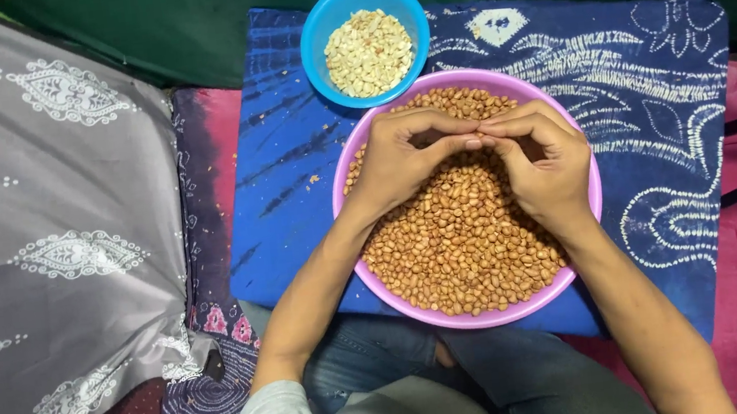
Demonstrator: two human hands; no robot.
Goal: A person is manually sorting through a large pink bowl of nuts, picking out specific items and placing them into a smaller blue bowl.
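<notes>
Blue tie-dye cloth (653, 110) w/ white patterns covers the work surface, dark green fabric (180, 16) behind it and grey patterned bedding (38, 226) at left. On the cloth, close to the person's lap, sits a pink bowl (483, 319) filled w/ brown-skinned peanuts (461, 247). Left hand (400, 157) and right hand (543, 155) meet over the bowl's far half, fingers curled, fingertips pressed together at the centre; both appear pinched on something small btwn them, prob. a nut, but the item itself is hidden by the fingers. Just beyond the pink bowl, its rim touching or nearly so, a smaller blue bowl (316, 28) holds pale skinless peanuts (369, 51). Few loose bits lie on the cloth left of the bowls. Person wears blue jeans (499, 377).
</notes>
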